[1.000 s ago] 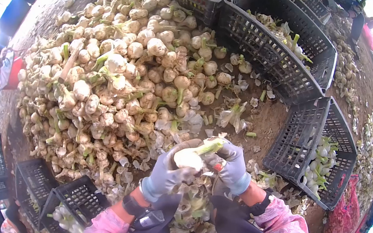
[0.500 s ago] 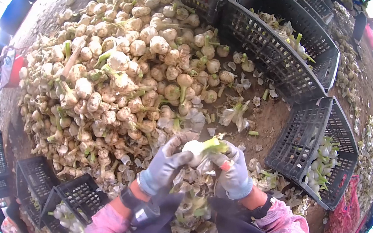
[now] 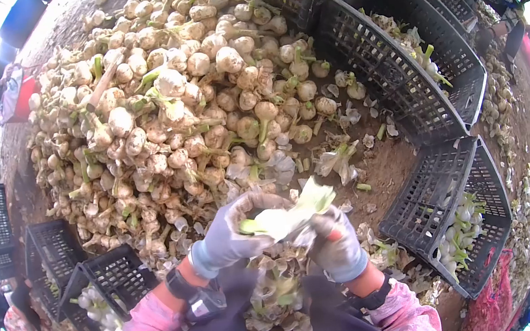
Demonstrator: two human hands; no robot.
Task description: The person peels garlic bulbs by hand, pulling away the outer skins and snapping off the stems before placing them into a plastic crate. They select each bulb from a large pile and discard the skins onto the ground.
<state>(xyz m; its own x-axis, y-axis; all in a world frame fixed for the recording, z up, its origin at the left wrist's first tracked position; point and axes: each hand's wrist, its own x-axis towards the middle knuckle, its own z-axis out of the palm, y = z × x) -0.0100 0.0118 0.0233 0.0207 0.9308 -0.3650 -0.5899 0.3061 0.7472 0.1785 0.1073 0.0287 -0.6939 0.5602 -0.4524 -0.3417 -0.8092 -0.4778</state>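
Observation:
A whitish garlic bulb (image 3: 280,223), blurred by motion, is held in front of my lap. My gloved left hand (image 3: 230,231) is closed around it, with a short green stub poking out beside the fingers. At its right end, pale peeled-back skin (image 3: 313,198) spreads upward. My gloved right hand (image 3: 337,247) has its fingers closed on the skin at that end; the fingertips are partly smeared. Just beyond both hands lies a large heap of soil-stained garlic bulbs (image 3: 195,101). Loose papery skins (image 3: 276,292) cover the space between my knees.
Black plastic crates stand around me: a tall one (image 3: 394,73) at the upper right, a tilted one (image 3: 424,190) with trimmed white bulbs at the right, and another (image 3: 118,274) at the lower left. Pink netting (image 3: 489,293) lies at the lower right. Other people sit at the far upper right.
The bulb has turned in my left hand, so a green stub now points left. Skin at its right end is pulled open and upward by my right hand.

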